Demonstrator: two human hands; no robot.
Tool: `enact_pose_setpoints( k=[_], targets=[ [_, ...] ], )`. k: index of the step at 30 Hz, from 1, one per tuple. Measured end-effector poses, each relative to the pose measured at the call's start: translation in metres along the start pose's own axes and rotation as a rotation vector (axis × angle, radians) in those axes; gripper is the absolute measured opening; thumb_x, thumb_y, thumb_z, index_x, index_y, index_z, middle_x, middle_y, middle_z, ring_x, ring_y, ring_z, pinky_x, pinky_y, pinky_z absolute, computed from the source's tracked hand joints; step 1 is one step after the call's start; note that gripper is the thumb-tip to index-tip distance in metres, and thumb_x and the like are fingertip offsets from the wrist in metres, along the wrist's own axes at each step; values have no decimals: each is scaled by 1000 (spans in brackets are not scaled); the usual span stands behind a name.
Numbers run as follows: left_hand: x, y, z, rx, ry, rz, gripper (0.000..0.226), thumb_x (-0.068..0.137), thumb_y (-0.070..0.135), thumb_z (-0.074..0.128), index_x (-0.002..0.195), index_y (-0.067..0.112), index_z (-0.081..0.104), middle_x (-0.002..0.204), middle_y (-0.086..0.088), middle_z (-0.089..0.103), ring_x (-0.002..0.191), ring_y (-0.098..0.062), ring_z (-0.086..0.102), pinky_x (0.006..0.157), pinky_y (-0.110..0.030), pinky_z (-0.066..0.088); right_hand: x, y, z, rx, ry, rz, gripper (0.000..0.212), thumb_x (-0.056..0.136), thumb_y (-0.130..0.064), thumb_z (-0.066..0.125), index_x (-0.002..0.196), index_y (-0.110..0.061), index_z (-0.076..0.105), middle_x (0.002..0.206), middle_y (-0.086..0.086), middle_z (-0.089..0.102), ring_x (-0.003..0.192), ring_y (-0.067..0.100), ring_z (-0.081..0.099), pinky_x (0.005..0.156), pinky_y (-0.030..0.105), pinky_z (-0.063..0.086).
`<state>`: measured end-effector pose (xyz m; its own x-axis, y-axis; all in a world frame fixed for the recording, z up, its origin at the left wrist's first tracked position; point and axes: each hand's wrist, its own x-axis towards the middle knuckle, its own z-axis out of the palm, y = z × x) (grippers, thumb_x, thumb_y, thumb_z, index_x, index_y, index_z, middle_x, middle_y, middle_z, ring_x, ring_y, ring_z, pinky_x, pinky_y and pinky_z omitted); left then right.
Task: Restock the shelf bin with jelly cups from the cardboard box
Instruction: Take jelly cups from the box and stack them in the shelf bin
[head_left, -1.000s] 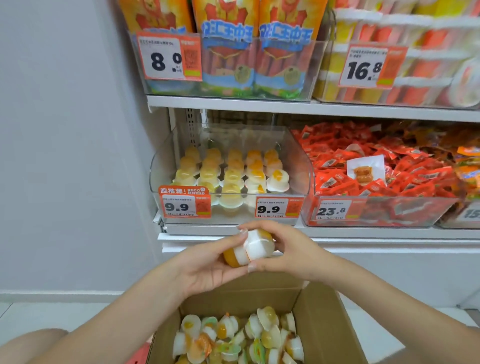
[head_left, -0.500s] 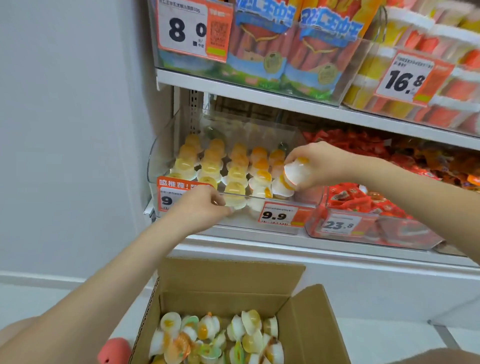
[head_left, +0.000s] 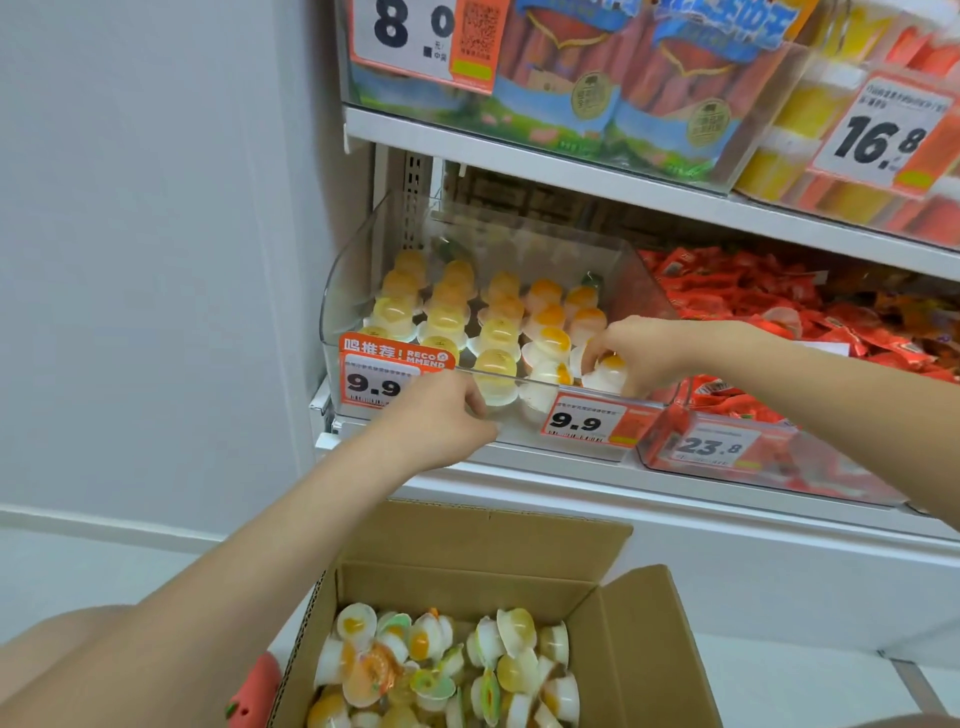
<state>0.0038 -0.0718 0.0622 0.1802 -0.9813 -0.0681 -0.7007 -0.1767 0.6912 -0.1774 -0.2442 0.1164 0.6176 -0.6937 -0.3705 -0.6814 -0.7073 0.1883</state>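
Since half-second ago, our right hand (head_left: 641, 353) lowered white-orange jelly cup (head_left: 605, 371) into clear plastic shelf bin (head_left: 353, 291), grip holding it; left hand (head_left: 441, 415) pinching bin's front rim.

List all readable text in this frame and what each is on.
"8.0": price tag on the top-left bin.
"16.8": price tag, top right.
"RECOMMEND" and "9.9": orange tag on the jelly cup bin.
"9.9": second tag, same bin.
"23.8": tag on the red-packet bin.
Chinese characters, small print, barcodes and snack bag lettering: unreadable.

Head camera looks down, close, at shelf bin (head_left: 353, 291).
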Motion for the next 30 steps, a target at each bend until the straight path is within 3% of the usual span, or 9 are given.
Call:
enact_pose_setpoints(
  k=[8, 15, 20, 23, 27, 28, 30],
  targets=[
    [-3, -1, 1, 69, 14, -3, 24, 87, 28, 61, 108, 18, 63, 97, 5, 55, 102, -17, 56, 80, -29, 47, 13, -2, 12, -44, -72, -26, 46, 83, -7, 60, 126, -24, 56, 130, 3, 53, 117, 22, 50, 96, 31, 44],
    [-1, -2, 7, 104, 6, 14, 26, 88, 28, 60, 111, 17, 62, 109, 0, 58, 102, -19, 56, 84, -32, 49, 13, -4, 14, -35, -68, -20, 42, 87, -7, 59, 125, -25, 55, 130, 3, 52, 112, 22, 49, 81, 24, 37],
    [-1, -6, 10, 127, -11, 32, 30, 88, 30, 61, 115, 17, 60, 113, 0, 57, 105, -18, 55, 84, -29, 46, 2, -5, 6, 31, -40, 2, 47, 83, -9, 63, 124, -31, 54, 118, 0, 54, 95, 15, 48, 75, 25, 40],
    [-3, -12, 11, 136, -21, 28, 29, 87, 29, 62, 113, 16, 61, 112, -1, 59, 104, -18, 56, 86, -30, 48, -19, -4, 1, 73, 111, 23, 43, 81, -20, 71, 121, -27, 56, 110, -2, 57, 92, 16, 55, 79, 30, 49],
    [-8, -26, 23, 120, -62, 1, 26, 86, 30, 64, 107, 15, 62, 102, -3, 62, 92, -19, 60, 79, -32, 51, -64, -22, 28, 140, 564, -78, 22, 85, -21, 64, 107, -22, 61, 94, -10, 55, 95, 19, 56, 77, 43, 50],
    [-10, -31, 30, 125, -79, -8, 25, 86, 29, 64, 106, 14, 62, 101, -3, 62, 90, -18, 60, 76, -30, 50, -74, -33, 42, 179, 617, -124, 19, 86, -18, 62, 105, -19, 62, 92, -8, 55, 97, 21, 55, 75, 44, 50],
    [-17, -45, 49, 147, -136, -36, 21, 87, 27, 63, 103, 14, 62, 102, -2, 62, 89, -18, 58, 75, -27, 48, -85, -53, 79, 230, 552, -179, 19, 88, -15, 59, 107, -17, 62, 100, -2, 61, 102, 21, 55, 78, 43, 50]
  ],
)
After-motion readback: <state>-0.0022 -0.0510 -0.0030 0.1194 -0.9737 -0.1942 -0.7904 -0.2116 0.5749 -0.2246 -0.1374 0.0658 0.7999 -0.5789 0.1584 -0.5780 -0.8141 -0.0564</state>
